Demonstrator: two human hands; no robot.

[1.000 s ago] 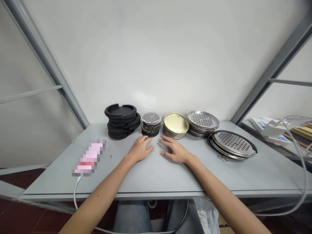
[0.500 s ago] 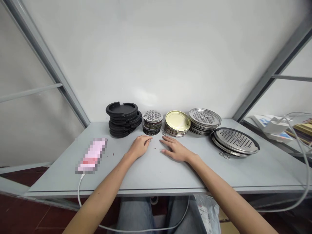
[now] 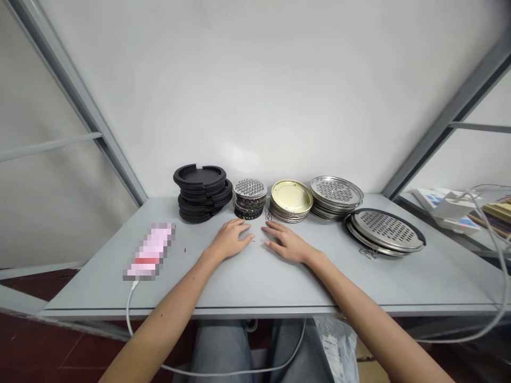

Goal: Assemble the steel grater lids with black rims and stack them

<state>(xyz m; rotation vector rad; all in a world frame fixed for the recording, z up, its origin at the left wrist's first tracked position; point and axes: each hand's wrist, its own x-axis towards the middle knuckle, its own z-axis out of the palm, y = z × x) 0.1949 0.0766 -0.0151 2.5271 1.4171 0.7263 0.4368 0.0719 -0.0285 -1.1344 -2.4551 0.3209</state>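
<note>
Near the middle of the frame, our left hand (image 3: 229,239) and right hand (image 3: 289,243) hold nothing, fingers loosely spread above or on the grey table (image 3: 263,284); we cannot tell whether the palms touch it. Just beyond our left fingertips, at the frame's centre, is a short stack of small discs (image 3: 250,188): the top one silvery and round, covered in rows of raised holes, with darker, mottled edges beneath. Beyond our right hand, slightly right of centre, we see a stack of pale gold lids (image 3: 291,196), glossy, shallow and rimmed, with small holes near the top one's edge. Thin wire pieces (image 3: 268,214) lie between the stacks.
</note>
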